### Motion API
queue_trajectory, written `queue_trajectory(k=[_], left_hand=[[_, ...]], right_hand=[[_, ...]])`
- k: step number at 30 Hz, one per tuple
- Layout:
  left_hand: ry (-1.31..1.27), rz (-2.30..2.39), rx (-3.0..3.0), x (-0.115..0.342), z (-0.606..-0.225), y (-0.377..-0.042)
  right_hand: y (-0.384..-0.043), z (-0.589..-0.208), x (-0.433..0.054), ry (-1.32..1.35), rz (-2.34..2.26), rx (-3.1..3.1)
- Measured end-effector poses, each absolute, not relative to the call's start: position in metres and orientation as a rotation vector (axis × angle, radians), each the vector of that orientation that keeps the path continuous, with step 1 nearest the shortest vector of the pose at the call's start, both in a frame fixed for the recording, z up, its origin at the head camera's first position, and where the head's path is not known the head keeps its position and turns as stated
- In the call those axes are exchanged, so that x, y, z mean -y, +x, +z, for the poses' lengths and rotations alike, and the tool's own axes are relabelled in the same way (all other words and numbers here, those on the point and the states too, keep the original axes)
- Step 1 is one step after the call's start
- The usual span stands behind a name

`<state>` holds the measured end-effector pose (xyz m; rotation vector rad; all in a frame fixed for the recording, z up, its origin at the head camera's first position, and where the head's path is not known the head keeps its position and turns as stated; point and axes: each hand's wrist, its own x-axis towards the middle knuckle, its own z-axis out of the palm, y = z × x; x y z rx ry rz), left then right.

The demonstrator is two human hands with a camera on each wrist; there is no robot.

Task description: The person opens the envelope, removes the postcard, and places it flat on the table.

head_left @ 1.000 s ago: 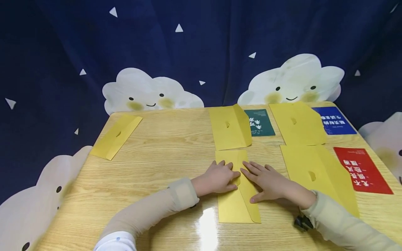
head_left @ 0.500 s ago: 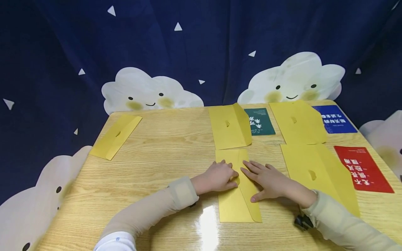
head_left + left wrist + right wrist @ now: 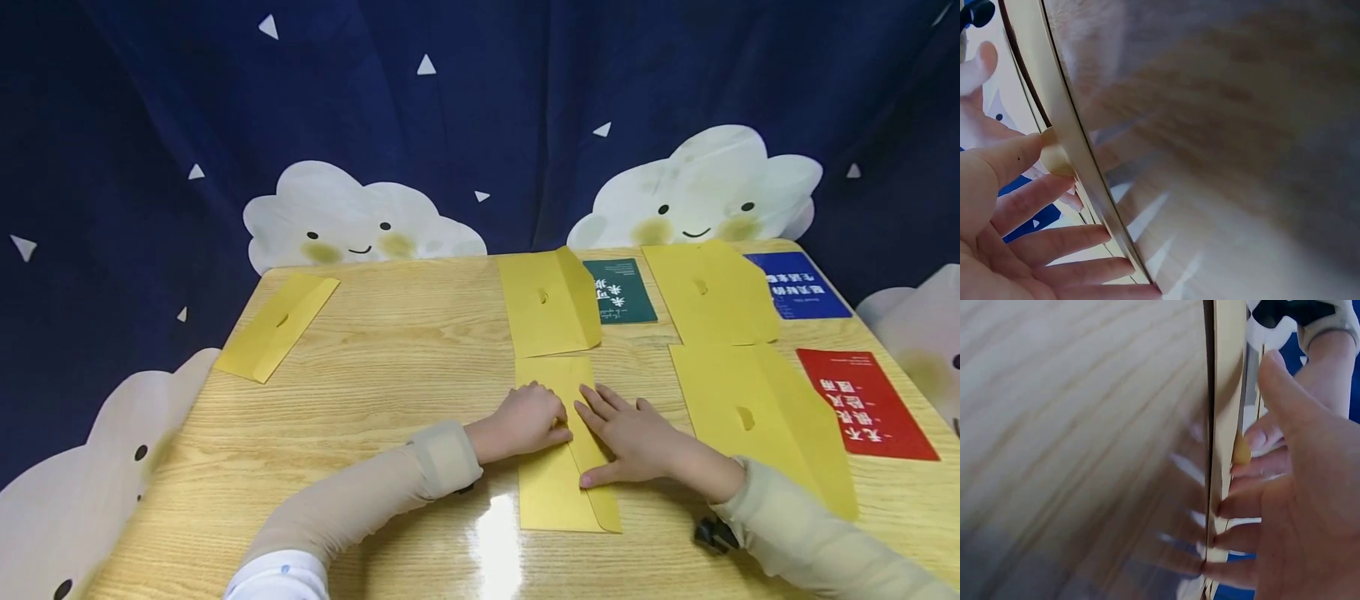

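White Chinese characters on green card (image 3: 619, 291), upside down and too small to read, same on blue card (image 3: 799, 286), larger white characters on red card (image 3: 866, 403), also unreadable

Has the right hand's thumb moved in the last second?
Yes. The right hand slid its thumb leftward across the yellow envelope, toward its left edge.

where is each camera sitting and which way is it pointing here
Head: worn on the head, looks forward and down at the wooden table; shows both forearms, left hand and right hand on the yellow envelope.
Left wrist: low over the table, looks along the left hand's fingers.
Right wrist: low, looks along the right hand's fingers.
Both wrist views share the envelope's edge.
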<state>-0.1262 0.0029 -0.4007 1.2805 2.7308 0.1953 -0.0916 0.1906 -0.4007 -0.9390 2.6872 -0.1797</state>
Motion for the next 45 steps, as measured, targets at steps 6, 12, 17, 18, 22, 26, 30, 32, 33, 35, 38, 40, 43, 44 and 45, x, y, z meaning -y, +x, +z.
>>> queue_trajectory(k=[6, 12, 17, 18, 22, 26, 30, 32, 33, 35, 38, 40, 43, 44, 45], left_hand=[[1.293, 0.211, -2.734, -0.003, -0.401, -0.126], [1.222, 0.241, -2.713, -0.002, -0.403, -0.128], [1.138, 0.307, -2.649, -0.001, -0.405, -0.135], [1.128, 0.319, -2.636, -0.001, -0.406, -0.137], [1.115, 0.361, -2.595, 0.002, -0.407, -0.141], [1.133, 0.371, -2.571, 0.004, -0.405, -0.141], [1.138, 0.378, -2.551, 0.005, -0.404, -0.14], [1.14, 0.389, -2.544, 0.005, -0.404, -0.14], [1.145, 0.391, -2.543, 0.006, -0.405, -0.14], [1.157, 0.394, -2.544, 0.006, -0.405, -0.141], [1.17, 0.391, -2.548, 0.007, -0.405, -0.142], [1.17, 0.387, -2.548, 0.007, -0.404, -0.142], [1.16, 0.388, -2.546, 0.007, -0.403, -0.141], [1.154, 0.393, -2.545, 0.007, -0.402, -0.141], [1.152, 0.395, -2.546, 0.007, -0.402, -0.141]], right_hand=[[-0.088, -0.4, -0.179, -0.861, -0.133, -2.705], [-0.085, -0.402, -0.175, -0.865, -0.119, -2.711], [-0.084, -0.402, -0.174, -0.866, -0.1, -2.724], [-0.084, -0.402, -0.174, -0.865, -0.093, -2.725], [-0.084, -0.401, -0.174, -0.86, -0.086, -2.723], [-0.084, -0.401, -0.174, -0.859, -0.101, -2.719], [-0.084, -0.399, -0.175, -0.858, -0.114, -2.714], [-0.084, -0.399, -0.175, -0.859, -0.123, -2.71], [-0.084, -0.398, -0.175, -0.857, -0.128, -2.708], [-0.085, -0.397, -0.175, -0.852, -0.143, -2.707], [-0.085, -0.397, -0.175, -0.833, -0.153, -2.701], [-0.084, -0.396, -0.175, -0.813, -0.168, -2.694], [-0.083, -0.394, -0.176, -0.768, -0.211, -2.67], [-0.083, -0.393, -0.177, -0.753, -0.233, -2.661], [-0.082, -0.393, -0.178, -0.738, -0.257, -2.653]])
